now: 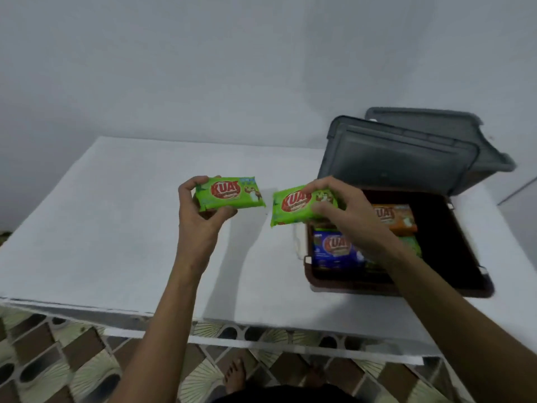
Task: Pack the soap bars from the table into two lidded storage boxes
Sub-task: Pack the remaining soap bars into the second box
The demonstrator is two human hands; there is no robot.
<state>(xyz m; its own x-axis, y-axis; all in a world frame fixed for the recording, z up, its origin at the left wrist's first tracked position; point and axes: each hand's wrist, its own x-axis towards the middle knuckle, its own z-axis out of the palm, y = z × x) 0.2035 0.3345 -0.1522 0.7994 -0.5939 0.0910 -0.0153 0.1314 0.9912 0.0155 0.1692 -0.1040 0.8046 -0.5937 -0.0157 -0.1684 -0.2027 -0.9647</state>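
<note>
My left hand holds a green soap bar above the middle of the white table. My right hand grips a second green soap bar just left of an open brown-rimmed storage box. Inside that box lie a blue soap bar, an orange soap bar and a green one, partly hidden by my right forearm.
Two grey lids lean against the wall behind the open box, one in front of the other. The table's front edge runs above a patterned tile floor. My bare feet show below.
</note>
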